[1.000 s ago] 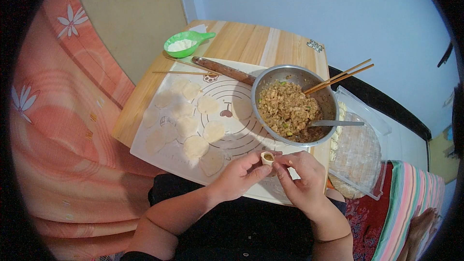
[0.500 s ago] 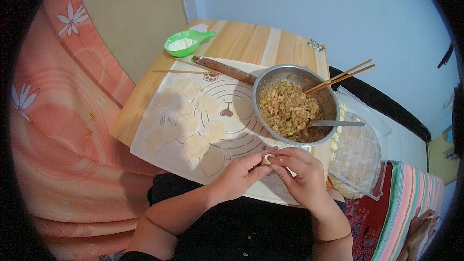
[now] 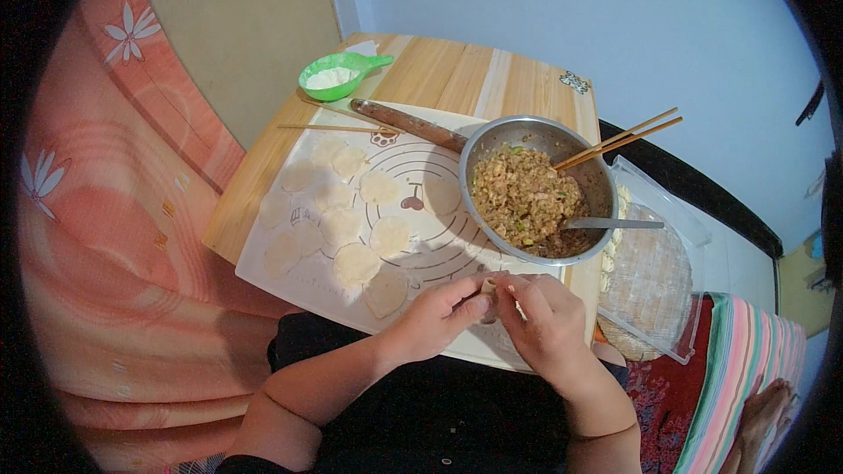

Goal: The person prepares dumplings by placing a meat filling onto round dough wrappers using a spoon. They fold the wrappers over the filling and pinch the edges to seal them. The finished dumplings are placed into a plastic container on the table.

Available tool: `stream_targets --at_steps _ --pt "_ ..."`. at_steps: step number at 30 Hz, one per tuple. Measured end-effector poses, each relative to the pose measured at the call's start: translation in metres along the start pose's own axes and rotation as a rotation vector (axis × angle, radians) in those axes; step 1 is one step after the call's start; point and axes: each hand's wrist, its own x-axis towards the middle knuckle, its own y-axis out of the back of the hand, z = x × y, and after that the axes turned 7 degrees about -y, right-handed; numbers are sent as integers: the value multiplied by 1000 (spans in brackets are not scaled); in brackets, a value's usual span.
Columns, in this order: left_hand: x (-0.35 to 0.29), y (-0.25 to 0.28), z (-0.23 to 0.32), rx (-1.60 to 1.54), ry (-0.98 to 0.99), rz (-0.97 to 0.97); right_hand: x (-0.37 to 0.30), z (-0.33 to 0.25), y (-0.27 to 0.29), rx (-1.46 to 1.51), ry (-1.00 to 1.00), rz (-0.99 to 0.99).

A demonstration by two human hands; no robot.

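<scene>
Close together over the front of a white mat (image 3: 351, 305), my left hand (image 3: 450, 309) and my right hand (image 3: 543, 309) pinch a small dumpling (image 3: 490, 288) between them. Its pale dough edge shows, while the fingers cover most of the rest. Just beyond my hands stands a steel bowl (image 3: 468, 197) of minced filling (image 3: 527, 193). A spoon (image 3: 606, 223) and a pair of chopsticks (image 3: 619, 142) rest in that filling. On the mat to the left lie several round dough wrappers (image 3: 356, 265), some overlapping.
A rolling pin (image 3: 408, 125) lies behind the mat's rings, near loose sticks (image 3: 338, 128). At the back left sits a green scoop of flour (image 3: 362, 63). Right of the table (image 3: 457, 70), a clear container (image 3: 698, 298) holds a floured round tray (image 3: 650, 272) and dumplings (image 3: 608, 259).
My right hand has turned, its fingers shifting along the dumpling's edge. The left hand stays nearly in place, still holding it. The dough's opening looks narrower now.
</scene>
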Motion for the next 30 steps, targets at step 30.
stream_targets --at_steps 30 --pt "1 2 -9 15 85 -36 2 8 -2 203 -276 -146"
